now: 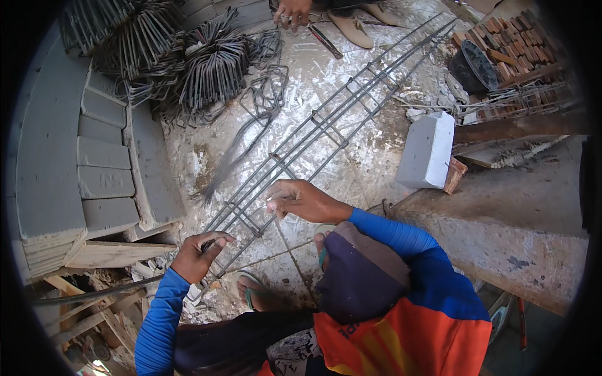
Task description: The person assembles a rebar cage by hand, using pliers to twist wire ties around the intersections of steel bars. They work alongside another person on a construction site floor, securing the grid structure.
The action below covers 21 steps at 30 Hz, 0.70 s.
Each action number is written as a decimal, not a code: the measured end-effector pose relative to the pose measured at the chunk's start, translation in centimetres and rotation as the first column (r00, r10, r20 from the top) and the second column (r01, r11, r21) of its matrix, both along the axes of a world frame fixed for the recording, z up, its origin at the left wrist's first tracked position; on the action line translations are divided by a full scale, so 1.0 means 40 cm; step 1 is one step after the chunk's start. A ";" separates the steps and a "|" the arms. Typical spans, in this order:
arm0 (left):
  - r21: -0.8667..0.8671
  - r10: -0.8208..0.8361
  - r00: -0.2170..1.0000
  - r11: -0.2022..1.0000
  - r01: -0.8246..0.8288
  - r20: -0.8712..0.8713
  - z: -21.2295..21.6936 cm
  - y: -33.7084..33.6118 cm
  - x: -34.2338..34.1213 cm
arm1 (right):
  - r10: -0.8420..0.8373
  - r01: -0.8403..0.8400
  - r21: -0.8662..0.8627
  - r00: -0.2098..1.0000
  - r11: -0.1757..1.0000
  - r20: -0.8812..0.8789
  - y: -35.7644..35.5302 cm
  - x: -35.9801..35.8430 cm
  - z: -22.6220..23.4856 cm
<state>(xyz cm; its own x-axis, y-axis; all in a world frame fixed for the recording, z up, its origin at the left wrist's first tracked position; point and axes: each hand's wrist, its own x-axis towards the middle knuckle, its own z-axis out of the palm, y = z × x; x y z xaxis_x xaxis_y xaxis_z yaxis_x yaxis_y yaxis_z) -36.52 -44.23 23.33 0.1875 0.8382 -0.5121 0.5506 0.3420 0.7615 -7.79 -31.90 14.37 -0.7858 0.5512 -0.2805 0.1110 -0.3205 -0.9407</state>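
Your long frame (325, 125) is dull metal, and the bundled hoops (216, 69) look like matt metal too. Your sleeves (160, 319) are smooth cloth, the stacked blocks (103, 153) matt, the plank (119, 252) rough bare wood, the floor (301, 81) chalky and scuffed.

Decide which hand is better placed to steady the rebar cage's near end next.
Left, probably: the left hand is by the near end of the rebar cage, while the right hand is farther up its length.
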 end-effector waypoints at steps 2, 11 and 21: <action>0.008 0.016 1.000 1.000 -0.016 -0.004 -0.011 -0.006 -0.016 | -0.102 0.097 0.085 0.993 0.992 0.053 0.020 0.027 -0.043; 0.073 0.177 0.971 0.983 -0.167 -0.159 -0.027 -0.022 -0.124 | -0.670 0.547 0.442 0.717 0.711 0.191 0.151 0.229 -0.283; 0.127 0.252 0.954 0.964 -0.233 -0.164 -0.115 -0.009 -0.194 | -0.728 0.461 0.655 0.653 0.599 0.207 0.258 0.231 -0.312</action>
<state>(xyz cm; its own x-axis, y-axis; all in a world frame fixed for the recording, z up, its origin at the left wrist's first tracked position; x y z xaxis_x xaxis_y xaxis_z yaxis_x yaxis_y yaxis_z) -44.28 -44.60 18.72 -0.1138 0.8977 -0.4256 0.5899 0.4058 0.6982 1.45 -21.57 1.89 -0.0908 0.9959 -0.0052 0.4901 0.0401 -0.8707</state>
